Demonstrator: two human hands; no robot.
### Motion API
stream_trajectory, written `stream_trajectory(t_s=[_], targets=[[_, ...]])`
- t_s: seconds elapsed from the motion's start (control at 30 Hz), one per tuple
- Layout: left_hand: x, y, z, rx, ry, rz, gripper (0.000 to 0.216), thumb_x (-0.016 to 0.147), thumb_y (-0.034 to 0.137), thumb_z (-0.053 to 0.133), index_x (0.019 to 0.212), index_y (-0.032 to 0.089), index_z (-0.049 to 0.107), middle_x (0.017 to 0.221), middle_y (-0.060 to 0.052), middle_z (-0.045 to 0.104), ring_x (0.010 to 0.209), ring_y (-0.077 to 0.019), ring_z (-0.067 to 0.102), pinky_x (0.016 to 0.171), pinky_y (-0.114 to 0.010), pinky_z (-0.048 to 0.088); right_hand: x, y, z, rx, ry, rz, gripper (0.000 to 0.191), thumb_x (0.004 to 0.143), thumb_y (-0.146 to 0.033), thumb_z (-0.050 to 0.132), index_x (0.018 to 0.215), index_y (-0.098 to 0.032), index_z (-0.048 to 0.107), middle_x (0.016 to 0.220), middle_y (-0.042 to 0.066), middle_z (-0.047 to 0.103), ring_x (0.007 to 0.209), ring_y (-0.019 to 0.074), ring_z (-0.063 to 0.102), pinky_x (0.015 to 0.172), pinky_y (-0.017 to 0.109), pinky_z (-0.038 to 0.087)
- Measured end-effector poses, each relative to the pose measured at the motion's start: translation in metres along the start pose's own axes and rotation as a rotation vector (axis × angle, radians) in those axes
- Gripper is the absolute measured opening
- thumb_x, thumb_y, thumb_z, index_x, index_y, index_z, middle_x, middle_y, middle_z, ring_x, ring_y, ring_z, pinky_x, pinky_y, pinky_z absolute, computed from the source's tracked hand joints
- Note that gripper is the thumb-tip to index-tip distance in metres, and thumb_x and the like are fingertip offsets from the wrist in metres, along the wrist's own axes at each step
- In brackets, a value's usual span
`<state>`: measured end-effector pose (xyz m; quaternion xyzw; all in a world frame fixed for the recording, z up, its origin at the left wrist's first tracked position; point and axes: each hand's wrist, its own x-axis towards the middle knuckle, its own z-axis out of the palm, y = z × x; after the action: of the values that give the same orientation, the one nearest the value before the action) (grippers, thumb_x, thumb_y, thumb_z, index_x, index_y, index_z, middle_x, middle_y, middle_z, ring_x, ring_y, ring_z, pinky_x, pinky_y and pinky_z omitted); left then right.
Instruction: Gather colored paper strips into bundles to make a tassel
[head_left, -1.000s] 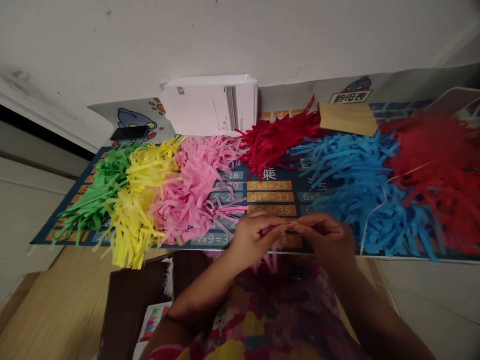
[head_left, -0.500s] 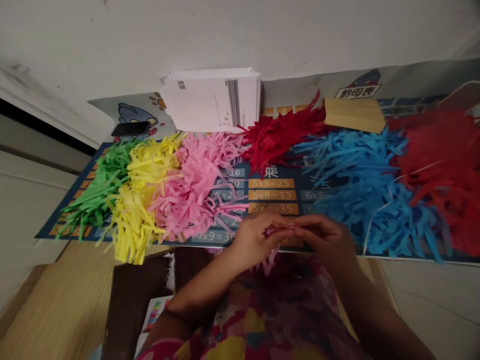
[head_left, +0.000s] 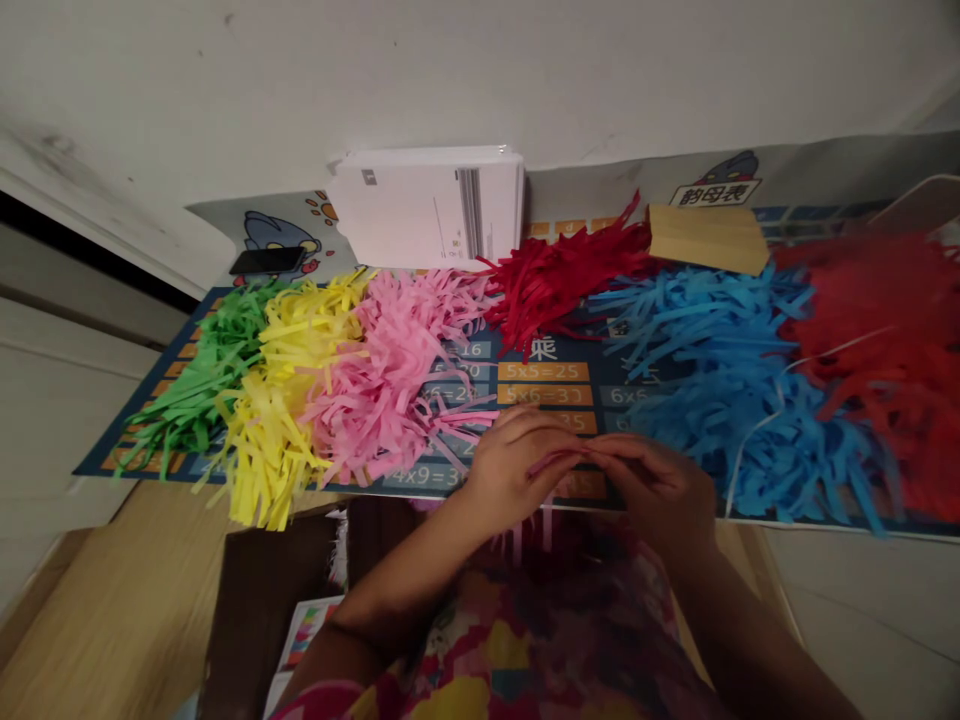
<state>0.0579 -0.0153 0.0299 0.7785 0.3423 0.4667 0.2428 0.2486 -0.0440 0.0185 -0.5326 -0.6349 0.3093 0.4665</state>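
My left hand (head_left: 510, 465) and my right hand (head_left: 656, 485) meet at the near edge of the table, fingers pinched together on thin pink paper strips (head_left: 555, 462). A few strip ends hang down below the hands (head_left: 532, 530). Just left of my left hand lies a big pile of pink shredded paper (head_left: 390, 370). Right of my right hand spreads a blue shredded pile (head_left: 720, 380).
A dark blue multiplication mat (head_left: 544, 385) covers the table. On it lie green (head_left: 199, 385), yellow (head_left: 289, 395), dark red (head_left: 562, 275) and bright red (head_left: 892, 350) paper piles. A white paper stack (head_left: 427, 205), a phone (head_left: 266, 262) and a wooden block (head_left: 705, 238) sit at the back.
Both hands stay together at the table's near edge, fingers working the pink strips slightly; the view has shifted a little.
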Motion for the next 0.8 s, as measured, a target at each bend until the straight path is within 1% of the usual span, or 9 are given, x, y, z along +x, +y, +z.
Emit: stream_trajectory(t_s=[0.1,0.27,0.4,0.5,0.6,0.67,0.73,0.77,0.8], targets=[[-0.004,-0.002,0.004,0.098,0.045,0.129,0.013,0.091,0.016,0.063,0.1,0.022,0.071,0.095,-0.004,0.078,0.091,-0.0162,0.071,0.106,-0.041,0.045,-0.001,-0.004,0.004,-0.027,0.054,0.024,0.011,0.088,-0.032,0.067,0.088,-0.031,0.078,0.089,-0.001,0.077,0.083,0.02,0.072,0.079,0.033,0.057],[-0.006,-0.001,0.01,0.173,0.107,0.148,0.012,0.091,0.015,0.064,0.097,0.022,0.071,0.093,-0.001,0.079,0.087,-0.0132,0.073,0.11,-0.04,0.043,-0.002,-0.006,0.005,-0.044,0.074,-0.009,0.01,0.089,-0.031,0.067,0.087,-0.028,0.077,0.087,-0.001,0.077,0.08,0.018,0.072,0.077,0.029,0.057],[-0.004,0.0,0.011,0.186,0.11,0.14,0.01,0.092,0.018,0.063,0.097,0.023,0.071,0.09,-0.001,0.079,0.083,-0.0134,0.073,0.108,-0.04,0.045,-0.002,-0.003,0.002,-0.038,0.073,-0.061,0.009,0.09,-0.026,0.067,0.091,-0.028,0.076,0.089,-0.001,0.077,0.082,0.0168,0.072,0.078,0.028,0.057],[-0.002,-0.002,0.013,0.188,0.069,0.122,0.011,0.093,0.017,0.062,0.096,0.023,0.071,0.092,-0.002,0.079,0.086,-0.0147,0.073,0.105,-0.039,0.047,0.0,0.0,0.002,-0.04,0.072,-0.073,0.01,0.09,-0.023,0.067,0.092,-0.028,0.075,0.089,-0.001,0.077,0.082,0.0169,0.072,0.077,0.028,0.057],[0.0,-0.004,0.017,0.156,0.019,0.055,0.005,0.092,0.02,0.064,0.094,0.022,0.069,0.092,-0.003,0.078,0.087,-0.016,0.073,0.105,-0.04,0.046,0.001,-0.002,0.006,-0.059,0.085,-0.09,0.011,0.09,-0.021,0.065,0.09,-0.027,0.075,0.088,0.0,0.077,0.081,0.0173,0.072,0.075,0.029,0.058],[0.002,-0.004,0.02,0.149,-0.001,0.015,0.003,0.09,0.023,0.066,0.089,0.02,0.067,0.088,-0.003,0.076,0.084,-0.017,0.072,0.103,-0.041,0.048,0.002,-0.006,0.007,-0.07,0.064,-0.129,0.013,0.091,-0.021,0.063,0.089,-0.026,0.074,0.086,0.0,0.076,0.079,0.0169,0.072,0.073,0.028,0.057],[0.004,-0.003,0.019,0.161,-0.02,0.01,0.006,0.089,0.022,0.066,0.084,0.019,0.064,0.081,-0.002,0.074,0.079,-0.017,0.07,0.097,-0.04,0.051,0.006,-0.008,0.0,-0.099,0.007,-0.205,0.015,0.093,-0.023,0.059,0.09,-0.026,0.073,0.086,0.0,0.076,0.079,0.0165,0.072,0.073,0.028,0.057],[0.006,-0.002,0.016,0.165,-0.028,0.016,0.007,0.089,0.019,0.066,0.082,0.019,0.063,0.078,-0.002,0.072,0.076,-0.0165,0.069,0.094,-0.038,0.052,0.01,-0.007,-0.009,-0.142,-0.008,-0.238,0.015,0.094,-0.025,0.058,0.091,-0.026,0.073,0.087,0.001,0.076,0.081,0.0167,0.071,0.073,0.029,0.056],[0.007,-0.001,0.013,0.158,-0.039,0.019,0.008,0.089,0.017,0.066,0.081,0.018,0.063,0.077,-0.002,0.072,0.075,-0.0158,0.069,0.091,-0.035,0.054,0.015,-0.004,-0.023,-0.213,0.011,-0.251,0.014,0.094,-0.028,0.059,0.093,-0.026,0.073,0.088,0.001,0.076,0.081,0.0173,0.071,0.074,0.03,0.055]])
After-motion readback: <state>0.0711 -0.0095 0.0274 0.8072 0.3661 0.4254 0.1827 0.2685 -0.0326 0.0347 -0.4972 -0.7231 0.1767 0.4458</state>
